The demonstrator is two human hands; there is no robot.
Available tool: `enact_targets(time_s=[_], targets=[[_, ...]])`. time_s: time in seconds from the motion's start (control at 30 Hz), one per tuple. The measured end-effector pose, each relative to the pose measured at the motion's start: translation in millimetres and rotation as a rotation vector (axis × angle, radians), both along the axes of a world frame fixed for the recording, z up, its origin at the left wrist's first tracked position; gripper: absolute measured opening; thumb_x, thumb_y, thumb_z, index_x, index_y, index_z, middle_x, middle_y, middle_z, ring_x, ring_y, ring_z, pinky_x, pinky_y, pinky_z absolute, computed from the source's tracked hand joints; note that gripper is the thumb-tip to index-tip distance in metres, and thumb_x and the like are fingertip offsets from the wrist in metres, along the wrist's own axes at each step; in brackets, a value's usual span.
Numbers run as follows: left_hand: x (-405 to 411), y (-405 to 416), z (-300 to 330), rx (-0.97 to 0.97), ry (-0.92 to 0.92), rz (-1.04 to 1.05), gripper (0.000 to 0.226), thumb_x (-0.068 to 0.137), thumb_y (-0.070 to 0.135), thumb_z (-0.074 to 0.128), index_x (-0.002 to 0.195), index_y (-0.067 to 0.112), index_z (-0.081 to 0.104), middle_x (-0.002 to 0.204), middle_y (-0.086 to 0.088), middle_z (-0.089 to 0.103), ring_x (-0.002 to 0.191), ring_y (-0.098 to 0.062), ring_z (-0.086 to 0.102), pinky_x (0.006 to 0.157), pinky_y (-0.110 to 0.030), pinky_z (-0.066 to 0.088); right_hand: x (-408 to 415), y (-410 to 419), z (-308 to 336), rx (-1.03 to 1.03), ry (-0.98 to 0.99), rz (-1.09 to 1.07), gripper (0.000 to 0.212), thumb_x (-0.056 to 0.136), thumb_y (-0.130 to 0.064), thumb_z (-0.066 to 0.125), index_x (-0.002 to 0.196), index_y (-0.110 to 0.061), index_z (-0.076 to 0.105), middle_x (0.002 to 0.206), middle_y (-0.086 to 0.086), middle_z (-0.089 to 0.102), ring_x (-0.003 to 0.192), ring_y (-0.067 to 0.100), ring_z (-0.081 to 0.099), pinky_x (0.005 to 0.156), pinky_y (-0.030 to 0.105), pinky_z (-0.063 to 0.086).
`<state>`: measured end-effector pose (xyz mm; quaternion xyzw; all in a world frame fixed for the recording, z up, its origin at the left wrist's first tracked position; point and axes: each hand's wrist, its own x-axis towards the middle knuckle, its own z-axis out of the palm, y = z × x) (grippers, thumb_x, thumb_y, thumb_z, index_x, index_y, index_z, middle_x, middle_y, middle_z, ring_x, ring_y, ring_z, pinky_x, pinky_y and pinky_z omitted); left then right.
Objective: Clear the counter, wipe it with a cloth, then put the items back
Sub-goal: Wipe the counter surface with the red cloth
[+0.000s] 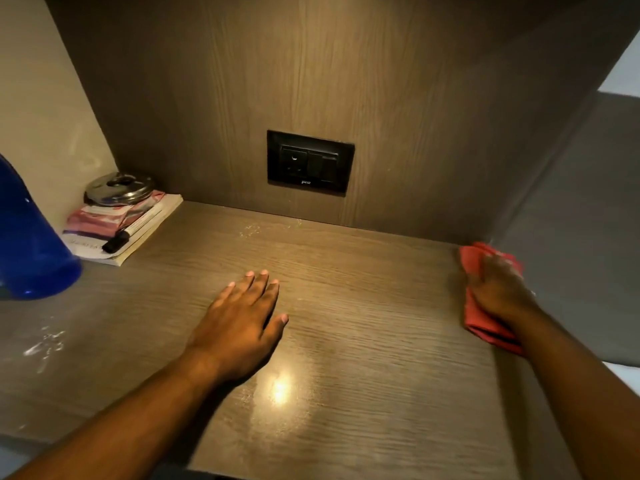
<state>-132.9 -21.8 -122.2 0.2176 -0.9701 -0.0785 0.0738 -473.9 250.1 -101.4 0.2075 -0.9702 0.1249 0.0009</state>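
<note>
Red cloth: under my right hand, flat-fingered grip pressing to wipe the bench. Left hand: open, bracing me.

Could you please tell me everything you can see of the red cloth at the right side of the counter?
The red cloth looks like soft fabric, bunched and folded into a thick pad with a doubled edge showing at its near end. It lies flat on the wood-grain counter, at its right edge, close to the back corner beside the grey side panel. The right hand presses on top of it and covers its middle, so only its far and near ends show. The picture is blurred there, so its weave cannot be told.
</note>
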Motion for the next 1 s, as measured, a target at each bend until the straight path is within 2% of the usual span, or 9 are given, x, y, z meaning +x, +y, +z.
enact_targets(time_s=[0.1, 0.2, 0.3, 0.37, 0.47, 0.63, 0.73, 0.87, 1.0], targets=[[-1.3, 0.7, -1.4, 0.006, 0.018, 0.012, 0.072, 0.089, 0.064, 0.002, 0.151, 0.029, 0.006, 0.161, 0.005, 0.0, 0.146, -0.009, -0.007, 0.116, -0.031, -0.005, -10.6, -1.0, -4.0, -0.005, -0.084, -0.225, 0.064, 0.098, -0.045, 0.022, 0.14, 0.0, 0.038, 0.143, 0.029, 0.039, 0.133, 0.045, 0.037, 0.111, 0.054, 0.031], [-1.0, 1.5, -2.3, 0.009, 0.011, 0.011, 0.072, 0.089, 0.063, 0.002, 0.152, 0.028, 0.005, 0.161, 0.004, 0.0, 0.147, -0.01, -0.007, 0.117, -0.033, -0.004, 1.8, -23.1, -1.3, 0.035, 0.003, -0.265, 0.057, 0.095, -0.034, 0.026, 0.137, 0.001, 0.041, 0.143, 0.026, 0.04, 0.134, 0.043, 0.035, 0.111, 0.055, 0.03], [-1.1, 1.2, -1.0, 0.016, 0.009, 0.016, 0.071, 0.089, 0.063, 0.003, 0.151, 0.029, 0.005, 0.161, 0.005, -0.001, 0.147, -0.01, -0.008, 0.118, -0.034, -0.003, 28.3, -61.0, 7.0, 0.06, 0.094, -0.121, 0.049, 0.088, -0.022, 0.033, 0.132, -0.008, 0.05, 0.142, 0.021, 0.044, 0.132, 0.039, 0.04, 0.111, 0.048, 0.032], [-1.4, 1.0, 0.5, 0.011, -0.003, 0.013, 0.069, 0.091, 0.062, 0.006, 0.151, 0.029, 0.005, 0.161, 0.005, -0.001, 0.147, -0.01, -0.007, 0.119, -0.034, -0.002, 62.1, -106.1, 5.1, 0.088, -0.005, 0.0, 0.057, 0.094, -0.026, 0.032, 0.148, -0.007, 0.031, 0.158, 0.018, 0.023, 0.144, 0.034, 0.025, 0.119, 0.043, 0.019], [-1.1, 2.4, 3.8, 0.016, -0.02, 0.013, 0.067, 0.093, 0.06, 0.01, 0.152, 0.028, 0.006, 0.161, 0.005, 0.001, 0.147, -0.01, -0.005, 0.119, -0.034, 0.0, 122.1, -165.8, -5.3, 0.101, -0.048, 0.314, 0.065, 0.097, -0.035, 0.027, 0.154, -0.008, 0.01, 0.163, 0.011, 0.002, 0.15, 0.028, 0.004, 0.122, 0.042, 0.004], [1.9, 0.5, 6.2, 0.018, -0.031, 0.009, 0.066, 0.094, 0.059, 0.012, 0.151, 0.027, 0.006, 0.161, 0.005, 0.002, 0.147, -0.01, -0.002, 0.118, -0.033, 0.002, 111.8, -126.0, -6.0, 0.128, -0.028, 0.525, 0.066, 0.097, -0.043, 0.025, 0.154, -0.014, 0.01, 0.164, 0.006, 0.001, 0.151, 0.022, 0.001, 0.121, 0.039, 0.001], [2.8, 0.7, 4.1, 0.006, -0.025, 0.008, 0.067, 0.094, 0.06, 0.012, 0.151, 0.026, 0.007, 0.161, 0.004, 0.003, 0.147, -0.011, -0.001, 0.118, -0.033, 0.002, 53.7, -63.9, -4.7, 0.113, -0.032, 0.315, 0.062, 0.101, -0.042, 0.024, 0.153, -0.009, 0.016, 0.163, 0.012, 0.01, 0.15, 0.025, 0.011, 0.122, 0.042, 0.011], [0.5, 0.5, 0.8, -0.008, -0.009, 0.007, 0.069, 0.092, 0.061, 0.009, 0.152, 0.027, 0.008, 0.161, 0.004, 0.004, 0.148, -0.012, 0.0, 0.117, -0.034, 0.001, -11.9, -15.0, -0.4, 0.079, -0.001, -0.016, 0.06, 0.1, -0.04, 0.023, 0.135, 0.002, 0.046, 0.145, 0.029, 0.041, 0.133, 0.042, 0.041, 0.111, 0.049, 0.033], [-0.1, -1.6, -5.0, -0.028, 0.003, 0.003, 0.071, 0.09, 0.062, 0.006, 0.152, 0.026, 0.009, 0.161, 0.003, 0.005, 0.148, -0.014, 0.002, 0.118, -0.035, 0.003, -20.5, -31.2, 0.1, 0.088, -0.04, -0.21, 0.06, 0.096, -0.037, 0.019, 0.141, -0.003, 0.038, 0.153, 0.022, 0.029, 0.141, 0.041, 0.025, 0.115, 0.053, 0.024]])
